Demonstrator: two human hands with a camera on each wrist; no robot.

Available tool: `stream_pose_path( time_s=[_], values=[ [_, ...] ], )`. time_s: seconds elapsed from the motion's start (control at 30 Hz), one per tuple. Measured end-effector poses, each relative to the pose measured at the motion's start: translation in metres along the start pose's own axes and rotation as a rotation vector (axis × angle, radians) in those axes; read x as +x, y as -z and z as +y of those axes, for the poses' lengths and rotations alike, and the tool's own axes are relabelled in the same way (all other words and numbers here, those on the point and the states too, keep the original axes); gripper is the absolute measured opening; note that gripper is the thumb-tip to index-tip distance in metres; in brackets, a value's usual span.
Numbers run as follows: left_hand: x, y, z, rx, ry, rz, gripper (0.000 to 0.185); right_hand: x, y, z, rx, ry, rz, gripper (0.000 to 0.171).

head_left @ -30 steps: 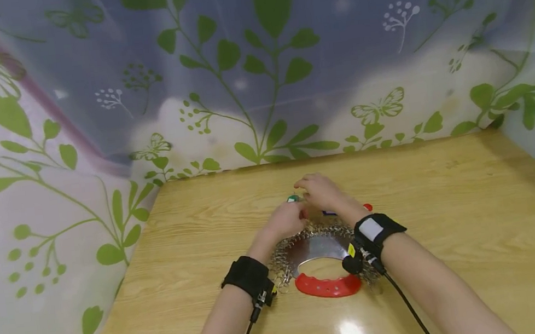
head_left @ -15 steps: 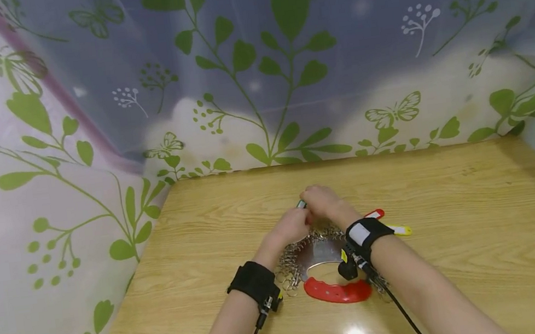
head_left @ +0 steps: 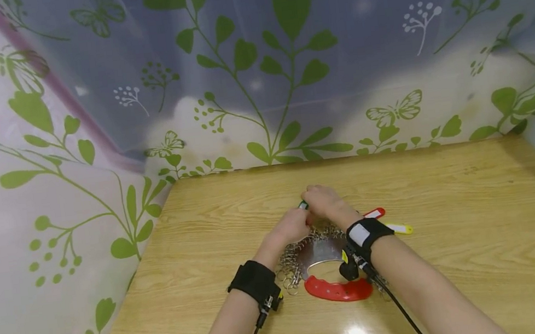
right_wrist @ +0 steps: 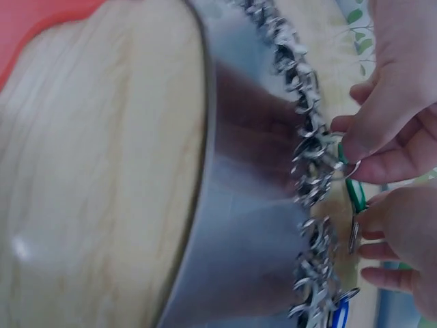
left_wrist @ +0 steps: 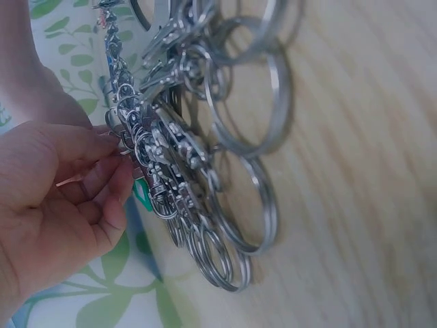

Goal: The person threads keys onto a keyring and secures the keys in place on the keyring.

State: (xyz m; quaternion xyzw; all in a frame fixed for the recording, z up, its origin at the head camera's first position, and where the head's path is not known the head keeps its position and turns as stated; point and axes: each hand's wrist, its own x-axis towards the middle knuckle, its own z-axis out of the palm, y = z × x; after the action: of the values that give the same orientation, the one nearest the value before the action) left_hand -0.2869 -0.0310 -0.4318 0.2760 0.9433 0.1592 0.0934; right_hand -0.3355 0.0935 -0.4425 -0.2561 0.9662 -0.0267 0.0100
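Observation:
A curved metal key holder (head_left: 324, 250) with a red handle (head_left: 339, 288) lies on the table, its far edge lined with clips and split rings (left_wrist: 246, 198). My left hand (head_left: 290, 227) is at that far edge. In the right wrist view its thumb and finger pinch a small metal ring (right_wrist: 350, 171) at the clips. Just right of it, my right hand (head_left: 323, 201) holds a green key tag (right_wrist: 355, 195) between its fingers, beside the pinched ring. In the head view the green tag shows only partly between the hands.
A red key tag (head_left: 374, 213) and a yellow key tag (head_left: 399, 228) lie right of the holder, partly behind the right wrist. A blue tag (right_wrist: 340, 314) shows near the clips. Patterned curtain (head_left: 248, 81) hangs behind the wooden table (head_left: 477, 220).
The hands have come together at the holder's far edge, the right hand moving in to the green tag. The red and yellow tags show more beside the right wrist. The head view shifted slightly.

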Motion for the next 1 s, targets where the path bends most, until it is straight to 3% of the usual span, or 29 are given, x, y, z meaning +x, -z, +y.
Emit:
stream_pose_path(
  time_s=[0.13, 0.27, 0.5, 0.67, 0.93, 1.0],
  values=[
    [0.001, -0.001, 0.001, -0.01, 0.002, -0.005, 0.034, -0.003, -0.003, 0.006, -0.039, 0.02, 0.049, 0.002],
    [0.002, -0.002, 0.001, 0.002, 0.024, -0.02, 0.037, -0.009, -0.001, 0.01, -0.007, 0.013, 0.071, 0.01],
    [-0.003, -0.005, -0.002, 0.039, 0.062, -0.023, 0.037, -0.022, 0.0, 0.019, 0.268, -0.053, 0.087, 0.015],
    [-0.005, -0.003, -0.004, -0.04, 0.103, 0.023, 0.042, -0.034, 0.001, 0.022, 0.659, -0.142, 0.217, 0.019],
    [-0.005, -0.001, 0.002, -0.204, 0.121, 0.058, 0.039, -0.055, 0.004, 0.021, 1.61, -0.214, 0.307, 0.021],
    [-0.005, 0.0, 0.005, -0.232, 0.129, 0.068, 0.033, -0.061, 0.004, 0.023, 1.768, -0.219, 0.308, 0.016]
  ],
)
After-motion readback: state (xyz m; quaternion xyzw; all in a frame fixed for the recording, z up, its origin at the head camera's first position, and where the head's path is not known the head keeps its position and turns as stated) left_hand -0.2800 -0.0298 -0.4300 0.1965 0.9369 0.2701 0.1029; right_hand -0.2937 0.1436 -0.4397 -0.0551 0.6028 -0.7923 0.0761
